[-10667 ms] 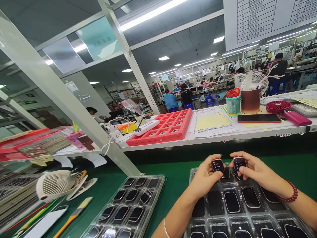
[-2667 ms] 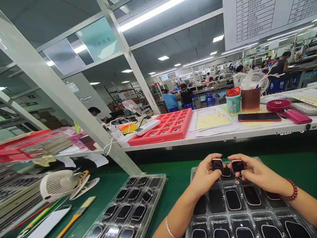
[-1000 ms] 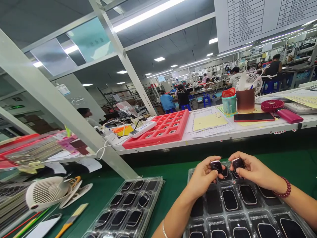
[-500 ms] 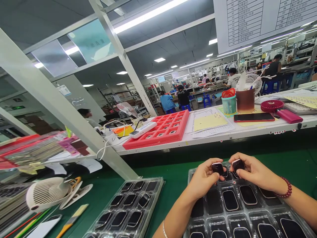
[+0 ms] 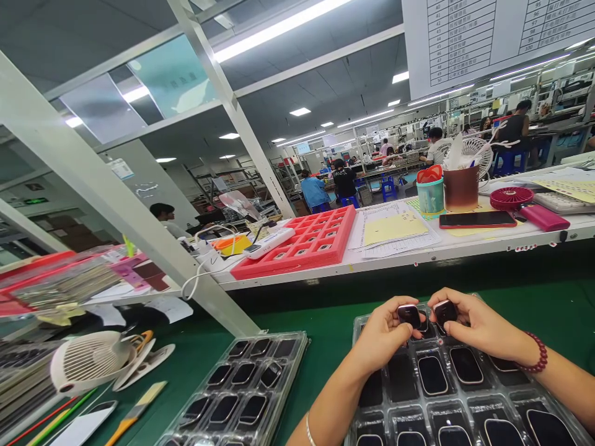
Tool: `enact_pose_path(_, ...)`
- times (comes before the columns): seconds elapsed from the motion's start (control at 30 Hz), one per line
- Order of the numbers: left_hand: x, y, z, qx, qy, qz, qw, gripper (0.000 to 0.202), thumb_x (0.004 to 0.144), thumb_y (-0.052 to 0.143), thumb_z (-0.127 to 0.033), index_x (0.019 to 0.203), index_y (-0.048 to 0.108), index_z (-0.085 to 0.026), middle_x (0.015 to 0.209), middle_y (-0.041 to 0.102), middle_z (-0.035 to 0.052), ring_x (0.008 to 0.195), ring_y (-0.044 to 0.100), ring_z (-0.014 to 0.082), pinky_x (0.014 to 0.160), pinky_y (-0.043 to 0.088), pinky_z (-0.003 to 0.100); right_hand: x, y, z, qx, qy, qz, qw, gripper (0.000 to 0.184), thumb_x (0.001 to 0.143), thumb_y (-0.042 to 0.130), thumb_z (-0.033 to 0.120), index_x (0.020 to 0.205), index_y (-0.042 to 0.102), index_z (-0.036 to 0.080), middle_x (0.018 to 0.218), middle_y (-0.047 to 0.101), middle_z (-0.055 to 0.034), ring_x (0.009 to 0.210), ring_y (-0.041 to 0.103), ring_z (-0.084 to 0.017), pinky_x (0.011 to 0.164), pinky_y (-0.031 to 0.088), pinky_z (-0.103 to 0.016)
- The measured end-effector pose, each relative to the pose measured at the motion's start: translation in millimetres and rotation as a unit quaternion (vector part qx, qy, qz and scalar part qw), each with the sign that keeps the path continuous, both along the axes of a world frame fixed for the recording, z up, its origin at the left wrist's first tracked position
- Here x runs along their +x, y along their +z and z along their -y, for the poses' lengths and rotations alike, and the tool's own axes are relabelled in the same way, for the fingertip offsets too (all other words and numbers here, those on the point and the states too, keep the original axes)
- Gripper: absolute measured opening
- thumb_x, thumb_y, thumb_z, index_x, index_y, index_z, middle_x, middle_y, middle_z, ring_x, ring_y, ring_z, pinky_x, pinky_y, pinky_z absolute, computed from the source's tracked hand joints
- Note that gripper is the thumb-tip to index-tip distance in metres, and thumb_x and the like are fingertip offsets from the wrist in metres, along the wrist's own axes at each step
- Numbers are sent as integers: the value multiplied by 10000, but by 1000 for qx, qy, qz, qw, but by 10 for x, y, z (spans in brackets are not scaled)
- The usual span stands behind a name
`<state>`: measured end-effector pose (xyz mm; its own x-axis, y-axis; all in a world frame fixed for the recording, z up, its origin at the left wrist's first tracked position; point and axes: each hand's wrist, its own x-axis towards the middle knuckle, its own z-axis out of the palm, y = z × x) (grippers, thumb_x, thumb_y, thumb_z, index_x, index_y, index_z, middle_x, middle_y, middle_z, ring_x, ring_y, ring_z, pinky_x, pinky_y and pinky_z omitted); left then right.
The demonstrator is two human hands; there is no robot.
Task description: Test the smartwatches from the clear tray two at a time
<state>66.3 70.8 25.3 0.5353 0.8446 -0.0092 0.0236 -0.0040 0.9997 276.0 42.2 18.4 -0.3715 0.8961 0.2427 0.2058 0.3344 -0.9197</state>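
Clear plastic blister tray [image 5: 359, 328] w/ rows of rose-gold smartwatch bodies [image 5: 432, 375] in its pockets, bottom row cut off by frame. Left hand [image 5: 382, 339] grips one watch [image 5: 409, 315], right hand [image 5: 478, 326] grips second watch [image 5: 445, 311], both just above tray, fingers hiding their edges. Another tray of watches [image 5: 300, 353] to its left.

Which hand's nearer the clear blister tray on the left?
Left hand: it's to the right of the clear blister tray, not touching it. Right hand is farther right, beyond the left hand.
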Motion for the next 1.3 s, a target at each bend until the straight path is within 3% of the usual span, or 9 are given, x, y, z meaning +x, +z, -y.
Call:
enact_pose_path(0.3, -10, -5, -3, 13, -7, -3, 1000, 366, 751, 550, -151, 1117, 549, -133, 976, 692, 99, 706, 651, 132, 563, 403, 213, -3, -5, -15, -3, 2, 7, 1000, 256, 795, 522, 150, 1041, 582, 193, 905, 626, -24, 778, 583, -180, 656, 469, -283)
enact_pose_path(0.5, -4, -18, -1, 9, -1, -4, 1000, 447, 681, 532, -75, 1123, 541, -139, 983, 695, 93, 707, 652, 129, 564, 405, 208, 3, -2, -11, -10, 12, -1, 1000, 289, 799, 500, 121, 1065, 582, 201, 916, 621, -16, 752, 567, -163, 666, 465, -284)
enact_pose_path(0.77, -9, 0, -4, 10, 0, -4, 1000, 418, 680, 528, -82, 1093, 548, -143, 975, 695, 87, 707, 654, 127, 568, 409, 208, 46, -69, -60, -47, 26, -31, 998, 215, 931, 449, 273, 1062, 587, 172, 888, 606, -26, 685, 562, -139, 649, 488, -286)
enact_pose_path(1.07, 1, -20, -5, 9, -1, -10, 1000, 418, 678, 523, -81, 1092, 545, -142, 987, 695, 94, 714, 656, 134, 563, 407, 209, 32, -40, -29, -59, 22, -40, 997, 207, 898, 475, 244, 1052, 591, 170, 898, 618, -31, 680, 559, -138, 640, 486, -282)
enact_pose_path(1.3, 0, -5, 4, 4, 2, -11, 1000, 410, 681, 525, -84, 1086, 543, -142, 978, 693, 92, 715, 650, 129, 564, 401, 208, 0, 17, 4, -9, -9, -18, 1000, 163, 809, 519, 153, 954, 586, 188, 834, 637, -11, 732, 558, -160, 652, 449, -271)
